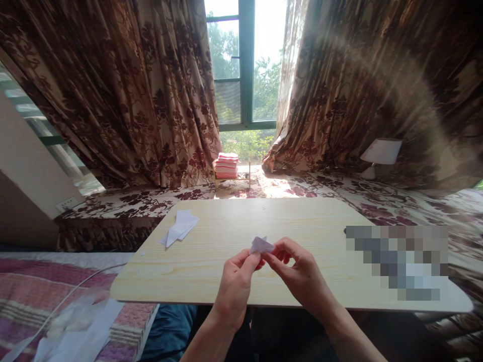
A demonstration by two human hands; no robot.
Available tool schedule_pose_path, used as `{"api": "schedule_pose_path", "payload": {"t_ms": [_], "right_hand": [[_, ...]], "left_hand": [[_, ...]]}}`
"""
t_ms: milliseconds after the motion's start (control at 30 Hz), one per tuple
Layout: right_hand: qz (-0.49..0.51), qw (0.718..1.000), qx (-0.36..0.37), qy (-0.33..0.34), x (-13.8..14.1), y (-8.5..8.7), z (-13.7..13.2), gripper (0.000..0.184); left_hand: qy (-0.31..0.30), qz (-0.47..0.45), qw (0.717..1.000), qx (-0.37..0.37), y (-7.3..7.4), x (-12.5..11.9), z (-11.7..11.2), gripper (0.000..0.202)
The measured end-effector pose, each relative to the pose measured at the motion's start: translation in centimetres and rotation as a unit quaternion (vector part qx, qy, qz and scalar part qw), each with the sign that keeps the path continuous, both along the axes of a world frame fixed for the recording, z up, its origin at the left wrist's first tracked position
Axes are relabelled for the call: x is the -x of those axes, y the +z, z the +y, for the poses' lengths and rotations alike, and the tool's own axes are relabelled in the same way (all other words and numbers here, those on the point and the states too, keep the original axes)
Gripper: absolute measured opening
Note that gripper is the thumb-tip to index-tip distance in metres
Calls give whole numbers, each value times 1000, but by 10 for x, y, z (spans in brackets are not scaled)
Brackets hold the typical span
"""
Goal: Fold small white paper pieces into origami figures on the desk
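A small folded piece of pale lilac paper (pixel 261 245) is held above the near middle of a light wooden table (pixel 302 221). My left hand (pixel 236 284) pinches its lower left side between thumb and fingers. My right hand (pixel 298 269) pinches its right side, fingers curled. Both hands hover just over the tabletop near its front edge.
Several folded white papers (pixel 180 227) lie at the table's far left. A blurred patch (pixel 400 261) covers the table's right part. A striped blanket (pixel 45 291) with a white cable lies at left. Behind, a small rack with pink striped cloths (pixel 226 166), a lamp (pixel 380 153), curtains and window.
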State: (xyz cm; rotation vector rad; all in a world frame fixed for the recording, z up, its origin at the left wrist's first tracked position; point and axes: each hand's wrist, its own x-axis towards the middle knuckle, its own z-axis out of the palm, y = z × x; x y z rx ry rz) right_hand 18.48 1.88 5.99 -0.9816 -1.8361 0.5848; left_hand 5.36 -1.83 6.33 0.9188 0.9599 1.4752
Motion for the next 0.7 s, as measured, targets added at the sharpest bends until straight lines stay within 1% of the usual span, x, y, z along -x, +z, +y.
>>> {"api": "schedule_pose_path", "payload": {"t_ms": [133,267,433,533,600,700], "right_hand": [[14,1000,16,19,1,2,1,19],[18,999,17,25,1,3,1,21],[8,1000,2,28,6,0,-2,24],[11,1000,18,17,9,-4,-2,25],[21,998,46,21,9,-6,-1,27],[34,994,89,53,5,-6,1,29]], "left_hand": [[18,26,999,3,-1,4,3,17],[32,14,999,20,-2,6,5,17],[70,-4,997,29,-3,-3,5,16],[98,-5,995,16,-4,-9,6,18],[96,-3,995,20,-4,-10,6,17],[62,13,997,35,-5,-6,8,18]]}}
